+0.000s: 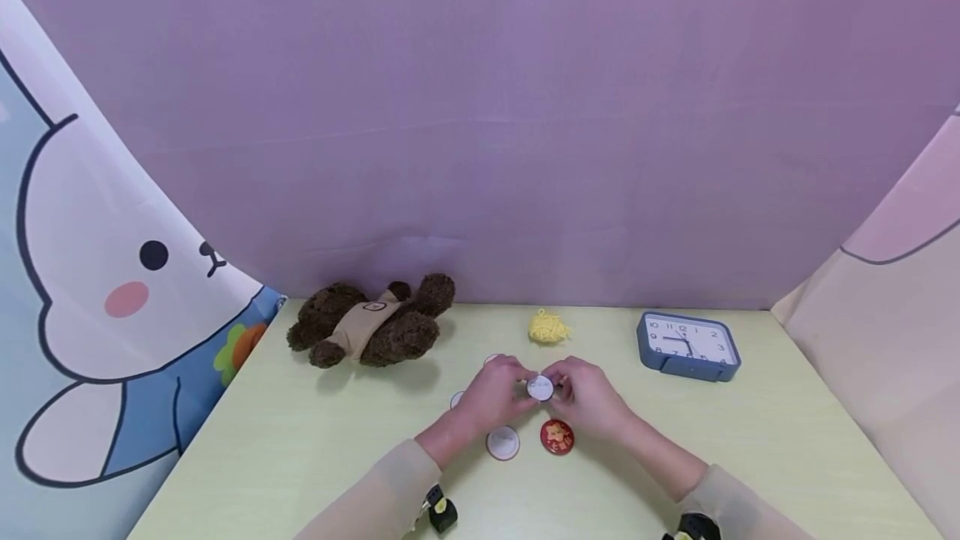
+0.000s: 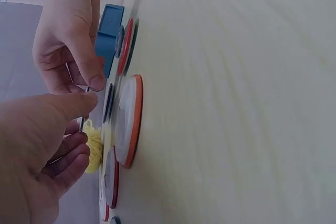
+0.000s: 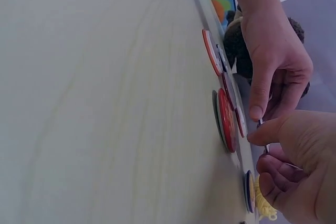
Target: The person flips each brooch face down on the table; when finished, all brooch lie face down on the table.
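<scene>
A plain purple cloth backdrop (image 1: 480, 123) rises behind the far edge of a pale yellow wood-grain desk (image 1: 262, 457). A brown plush bear in a beige top (image 1: 390, 336) lies on its back near the far left corner, and a blue rectangular clock with a white dial (image 1: 688, 346) sits near the far right corner. Over the middle of the desk the left hand (image 1: 492, 394) and the right hand (image 1: 592, 398) meet — both pinch a small white round disc with a dark rim (image 1: 540, 388), raised off the surface, one at each side. A yellow yarn bundle (image 1: 548, 327) lies near the middle of the far edge. Nearer the front edge than the held disc lie a white round disc with an orange-red rim (image 1: 503, 443) and, just right of it, a red patterned round disc (image 1: 557, 437).
</scene>
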Motion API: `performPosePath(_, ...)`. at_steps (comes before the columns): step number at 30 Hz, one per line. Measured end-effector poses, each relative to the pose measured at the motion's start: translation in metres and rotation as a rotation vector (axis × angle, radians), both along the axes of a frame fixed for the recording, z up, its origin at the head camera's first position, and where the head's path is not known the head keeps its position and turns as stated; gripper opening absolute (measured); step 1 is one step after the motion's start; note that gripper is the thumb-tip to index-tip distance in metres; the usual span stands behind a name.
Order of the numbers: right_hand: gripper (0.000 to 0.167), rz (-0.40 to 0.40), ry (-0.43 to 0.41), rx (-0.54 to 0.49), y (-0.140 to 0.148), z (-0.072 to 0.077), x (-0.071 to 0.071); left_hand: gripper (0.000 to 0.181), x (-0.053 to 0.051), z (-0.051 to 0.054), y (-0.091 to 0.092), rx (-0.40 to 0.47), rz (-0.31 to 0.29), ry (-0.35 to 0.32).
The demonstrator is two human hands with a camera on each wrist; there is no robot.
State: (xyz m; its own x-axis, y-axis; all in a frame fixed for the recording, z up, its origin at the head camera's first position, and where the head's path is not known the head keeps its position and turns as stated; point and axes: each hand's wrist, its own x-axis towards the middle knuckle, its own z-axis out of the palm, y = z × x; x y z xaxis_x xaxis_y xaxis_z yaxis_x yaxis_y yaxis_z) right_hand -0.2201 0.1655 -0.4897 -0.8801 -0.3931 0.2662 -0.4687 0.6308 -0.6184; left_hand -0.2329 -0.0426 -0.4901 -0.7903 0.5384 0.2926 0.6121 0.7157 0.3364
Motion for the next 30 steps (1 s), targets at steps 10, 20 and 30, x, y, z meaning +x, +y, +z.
performPosePath(10,0.025,0.028,0.017,0.069,-0.003,-0.007,-0.002,0.026,-0.005,-0.008,0.0,-0.037,-0.02,-0.039)
performPosePath(20,0.024,0.044,-0.043,0.115,-0.003,-0.002,-0.003,0.025,-0.007,-0.01,-0.002,-0.032,-0.037,-0.08)
performPosePath(30,0.024,-0.062,-0.026,0.145,0.026,0.017,-0.021,0.031,-0.014,0.001,0.012,0.0,0.043,-0.124)
